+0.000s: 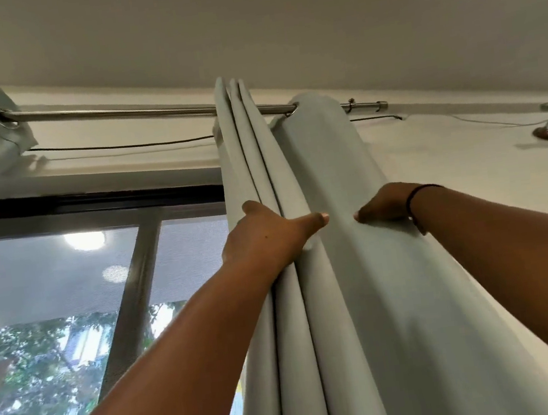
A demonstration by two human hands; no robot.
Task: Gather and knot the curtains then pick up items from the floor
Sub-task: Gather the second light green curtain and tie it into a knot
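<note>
While both hands are reaching up, the left hand is wrapping its grip round the narrow folds of the curtain, and the right hand is pinching the wide fold at 3 o'clock of it. The curtain is hanging from the rod at 12 o'clock. Tugging downward is likely risking strained eyelets; a loosening grip is probably letting folds spread.

Open rod spans leftward; bunched curtain blocks the middle, with bare wall free rightward.
</note>
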